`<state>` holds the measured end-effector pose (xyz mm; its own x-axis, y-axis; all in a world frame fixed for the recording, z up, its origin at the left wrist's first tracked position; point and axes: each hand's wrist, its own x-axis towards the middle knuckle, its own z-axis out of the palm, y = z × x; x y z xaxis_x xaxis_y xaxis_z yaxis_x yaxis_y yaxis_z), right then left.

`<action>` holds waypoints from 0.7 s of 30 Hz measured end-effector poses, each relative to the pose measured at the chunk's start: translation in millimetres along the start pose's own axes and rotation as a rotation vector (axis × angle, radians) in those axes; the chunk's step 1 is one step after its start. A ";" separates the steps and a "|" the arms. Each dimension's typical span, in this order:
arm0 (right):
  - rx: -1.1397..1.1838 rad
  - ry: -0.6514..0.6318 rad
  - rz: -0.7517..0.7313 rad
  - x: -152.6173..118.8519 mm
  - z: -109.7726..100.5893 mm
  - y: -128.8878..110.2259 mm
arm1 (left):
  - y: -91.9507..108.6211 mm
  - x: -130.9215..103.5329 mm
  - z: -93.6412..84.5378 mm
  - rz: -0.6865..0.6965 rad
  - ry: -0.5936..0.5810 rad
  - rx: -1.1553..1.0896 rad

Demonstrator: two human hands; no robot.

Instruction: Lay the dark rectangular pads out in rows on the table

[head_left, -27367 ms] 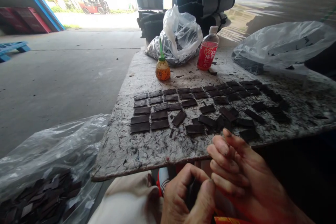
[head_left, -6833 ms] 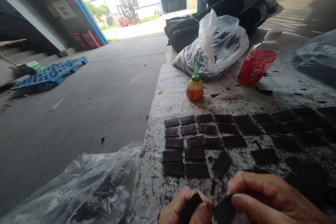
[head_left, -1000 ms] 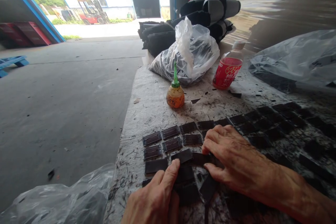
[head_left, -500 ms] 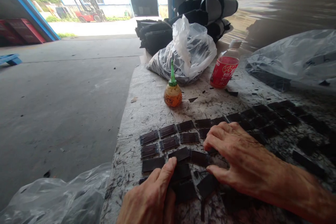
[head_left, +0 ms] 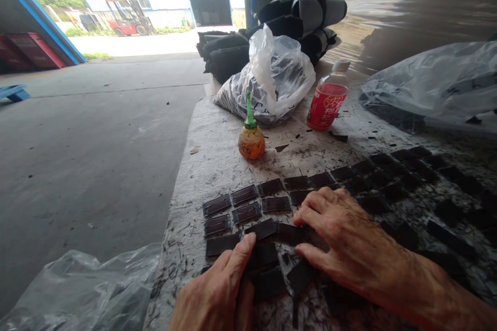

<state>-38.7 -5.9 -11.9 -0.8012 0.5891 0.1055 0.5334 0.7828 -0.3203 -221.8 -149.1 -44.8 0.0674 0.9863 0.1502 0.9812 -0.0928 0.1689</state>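
Note:
My left hand (head_left: 217, 284) comes in from the bottom, its index finger stretched out and the tip touching a small black rectangular piece (head_left: 261, 229). The rest of its fingers are partly hidden. To the right, my right hand (head_left: 341, 238) is held low with thumb and fingers apart, around the right end of a neighbouring black piece (head_left: 292, 234). I cannot tell whether they touch it. Beyond the hands, rows of similar black pieces (head_left: 246, 212) lie on the table, some with a thin line along them. Loose black pieces (head_left: 267, 282) lie between the hands.
A small round bottle (head_left: 251, 144) with a green nozzle and a red-labelled drink bottle (head_left: 328, 98) stand on the littered table (head_left: 217, 129). Behind are a plastic bag (head_left: 272, 77) and black rolls (head_left: 291, 20). More plastic (head_left: 438, 83) lies right; clear sheeting (head_left: 89, 289) hangs lower left.
The view has shifted slightly. My right hand has moved a little to the left, nearer the black piece beside the left fingertip. My left index finger stays on its piece.

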 end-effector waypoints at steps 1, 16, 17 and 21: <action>-0.009 0.002 -0.002 -0.2 0.8 1.0 | -0.4 -0.5 0.3 -0.002 0.009 -0.003; -0.148 -0.007 -0.118 -19.0 1.8 17.5 | 2.6 2.6 -3.3 0.007 0.093 -0.010; -0.157 -0.002 -0.142 -22.8 0.1 20.4 | 3.1 3.6 -4.4 0.010 0.113 -0.010; -0.094 0.039 -0.149 -30.6 -9.2 23.3 | 3.2 6.1 -7.5 0.036 0.172 -0.077</action>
<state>0.7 -3.8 -13.9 -0.8632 0.4709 0.1820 0.4339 0.8763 -0.2092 -219.6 -144.3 -36.0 0.0644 0.9449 0.3210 0.9616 -0.1447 0.2332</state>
